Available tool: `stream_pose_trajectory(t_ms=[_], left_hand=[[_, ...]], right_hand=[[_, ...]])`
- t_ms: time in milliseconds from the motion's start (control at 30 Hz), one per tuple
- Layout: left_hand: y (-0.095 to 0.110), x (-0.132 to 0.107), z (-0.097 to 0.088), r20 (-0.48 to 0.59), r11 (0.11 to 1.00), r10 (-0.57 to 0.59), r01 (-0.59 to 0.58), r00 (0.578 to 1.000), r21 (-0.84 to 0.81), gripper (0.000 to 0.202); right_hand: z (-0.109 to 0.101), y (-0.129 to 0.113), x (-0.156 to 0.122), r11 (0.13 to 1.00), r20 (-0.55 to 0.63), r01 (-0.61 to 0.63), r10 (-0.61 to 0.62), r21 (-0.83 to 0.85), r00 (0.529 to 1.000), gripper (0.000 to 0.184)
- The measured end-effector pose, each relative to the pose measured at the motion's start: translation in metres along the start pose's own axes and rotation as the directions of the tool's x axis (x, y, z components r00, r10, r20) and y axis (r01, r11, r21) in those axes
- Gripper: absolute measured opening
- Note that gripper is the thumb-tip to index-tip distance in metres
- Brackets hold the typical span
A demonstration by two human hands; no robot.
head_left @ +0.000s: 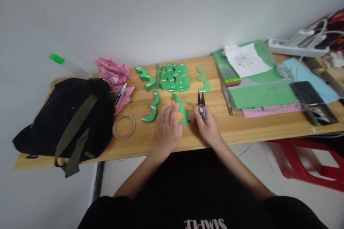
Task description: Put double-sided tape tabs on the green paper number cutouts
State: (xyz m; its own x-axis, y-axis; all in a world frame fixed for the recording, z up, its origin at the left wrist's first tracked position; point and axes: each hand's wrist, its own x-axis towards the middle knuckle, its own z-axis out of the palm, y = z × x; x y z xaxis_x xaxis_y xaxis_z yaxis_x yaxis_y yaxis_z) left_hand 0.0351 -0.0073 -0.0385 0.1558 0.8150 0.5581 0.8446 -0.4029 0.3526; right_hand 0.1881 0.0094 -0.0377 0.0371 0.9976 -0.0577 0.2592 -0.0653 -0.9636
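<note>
My left hand (168, 126) rests on the wooden table (242, 132), fingers laid on a wavy green paper cutout (181, 109). My right hand (208, 125) is closed round small blue-handled snips (201, 106), blades pointing away from me, just right of that cutout. Another wavy green cutout (152, 107) lies to the left of my left hand. A pile of several green cutouts (173, 77) sits further back, with single pieces at its left (145, 76) and right (203, 79).
A black bag (67, 118) with an olive strap fills the table's left end. Pink paper scraps (113, 71), a glue tube (119, 97) and a wire coil (123, 126) lie beside it. Stacked coloured paper sheets (258, 89), a phone (309, 96) and a power strip (292, 44) occupy the right. A red stool (309, 164) stands below.
</note>
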Motion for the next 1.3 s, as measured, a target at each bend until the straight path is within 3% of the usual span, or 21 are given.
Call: stream_pose_trajectory(t_ms=[100, 167, 233, 300, 500, 733, 933, 1300], left_hand=[[-0.011, 0.01, -0.006, 0.16, 0.992, 0.121, -0.124, 0.98, 0.007, 0.069], [-0.02, 0.017, -0.008, 0.31, 0.98, 0.196, -0.196, 0.93, -0.033, 0.072], [-0.028, 0.022, -0.007, 0.42, 0.975, 0.222, -0.197, 0.88, -0.103, 0.08], [-0.035, 0.026, -0.005, 0.47, 0.977, 0.202, -0.143, 0.859, -0.158, 0.087], [-0.039, 0.026, -0.003, 0.481, 0.97, 0.141, -0.023, 0.865, -0.242, 0.09], [-0.04, 0.023, -0.004, 0.52, 0.966, 0.117, 0.026, 0.846, -0.258, 0.089], [-0.041, 0.023, -0.003, 0.539, 0.962, 0.106, 0.051, 0.836, -0.269, 0.089], [-0.038, 0.022, 0.001, 0.459, 0.978, 0.171, -0.094, 0.872, -0.186, 0.079]], right_hand=[[-0.003, 0.003, -0.005, 1.0, 0.002, -0.016, 0.016, -0.003, 1.0, 0.034], [-0.006, 0.006, -0.007, 1.0, 0.003, -0.028, 0.028, 0.008, 1.0, 0.034], [-0.007, 0.007, -0.006, 0.997, -0.002, -0.054, 0.054, 0.047, 0.999, 0.035], [-0.008, 0.004, -0.001, 0.99, -0.011, -0.108, 0.109, 0.092, 0.994, 0.036], [0.003, -0.021, 0.028, 0.919, -0.024, -0.365, 0.373, 0.148, 0.928, 0.033], [0.026, -0.033, 0.051, 0.872, 0.003, -0.475, 0.478, 0.121, 0.878, 0.017], [0.028, -0.031, 0.053, 0.854, -0.019, -0.519, 0.52, 0.043, 0.854, 0.015], [0.033, -0.032, 0.051, 0.854, -0.113, -0.519, 0.511, -0.05, 0.852, 0.011]])
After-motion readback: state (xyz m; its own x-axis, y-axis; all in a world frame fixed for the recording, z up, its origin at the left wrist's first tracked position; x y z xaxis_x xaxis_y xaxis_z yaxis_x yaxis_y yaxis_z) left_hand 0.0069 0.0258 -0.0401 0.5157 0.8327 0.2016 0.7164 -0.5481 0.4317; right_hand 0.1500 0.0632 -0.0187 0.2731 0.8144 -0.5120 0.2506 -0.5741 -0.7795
